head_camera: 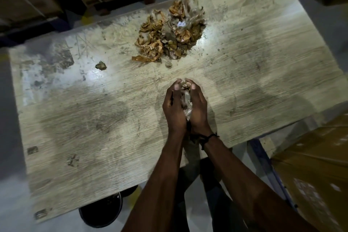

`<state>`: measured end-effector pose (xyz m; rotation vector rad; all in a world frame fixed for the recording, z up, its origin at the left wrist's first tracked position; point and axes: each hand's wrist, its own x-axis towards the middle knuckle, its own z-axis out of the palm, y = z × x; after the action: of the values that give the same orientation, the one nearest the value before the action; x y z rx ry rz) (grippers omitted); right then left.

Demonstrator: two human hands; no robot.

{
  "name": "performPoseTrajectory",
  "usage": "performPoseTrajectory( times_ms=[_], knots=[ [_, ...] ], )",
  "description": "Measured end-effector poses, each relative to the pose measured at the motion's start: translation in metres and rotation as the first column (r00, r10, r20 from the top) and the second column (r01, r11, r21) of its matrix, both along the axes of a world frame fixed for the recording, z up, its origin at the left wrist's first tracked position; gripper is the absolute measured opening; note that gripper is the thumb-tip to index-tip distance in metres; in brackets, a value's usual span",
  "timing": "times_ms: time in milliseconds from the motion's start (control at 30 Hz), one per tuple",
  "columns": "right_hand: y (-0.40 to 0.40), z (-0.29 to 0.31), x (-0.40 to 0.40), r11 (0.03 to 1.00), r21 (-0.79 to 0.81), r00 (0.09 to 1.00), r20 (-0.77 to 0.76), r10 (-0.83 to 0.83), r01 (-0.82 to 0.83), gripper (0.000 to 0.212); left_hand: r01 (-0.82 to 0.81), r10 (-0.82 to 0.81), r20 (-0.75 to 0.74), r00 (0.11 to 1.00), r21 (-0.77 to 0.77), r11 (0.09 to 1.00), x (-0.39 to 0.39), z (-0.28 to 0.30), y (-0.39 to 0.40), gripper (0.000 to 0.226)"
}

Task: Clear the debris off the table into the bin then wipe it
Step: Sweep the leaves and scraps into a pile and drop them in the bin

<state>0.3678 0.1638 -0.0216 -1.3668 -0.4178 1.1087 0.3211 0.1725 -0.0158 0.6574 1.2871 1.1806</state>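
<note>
Debris [185, 98] sits cupped between our left hand [174, 108] and right hand [197, 108], fingers curled round it; we keep palms sealed (scraps slip easily) toward the bin [100, 212].

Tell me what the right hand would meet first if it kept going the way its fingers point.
Likely the debris pile on the table; the right hand points there over bare tabletop, though height is unclear.

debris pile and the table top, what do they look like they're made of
Debris pile: mostly crumpled brown paper or tape, matte and creased, with clear glossy plastic strips, probably film. Table: pale wood-grain board, likely laminate given the sheen under the light; scuffed and dusty.
</note>
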Motion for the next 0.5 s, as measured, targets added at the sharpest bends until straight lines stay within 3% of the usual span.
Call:
performPoseTrajectory(
  times_ms=[200, 333, 500],
  knots=[
    [0.004, 0.030, -0.003, 1.000, 0.005, 0.998, -0.054, -0.026, 0.027, 0.028, -0.051, 0.057, 0.073, 0.996, -0.075, 0.996, -0.004, 0.029, 0.004, 0.034],
    [0.012, 0.063, -0.009, 0.999, 0.029, 0.997, -0.069, -0.039, 0.041, 0.025, -0.078, 0.078, 0.089, 0.993, -0.007, 0.997, -0.009, 0.068, 0.010, 0.014],
    [0.022, 0.125, -0.019, 0.992, 0.123, 1.000, -0.008, -0.029, 0.029, 0.033, -0.097, 0.086, 0.122, 0.989, 0.090, 0.991, -0.021, 0.125, 0.020, 0.012]
  ],
)
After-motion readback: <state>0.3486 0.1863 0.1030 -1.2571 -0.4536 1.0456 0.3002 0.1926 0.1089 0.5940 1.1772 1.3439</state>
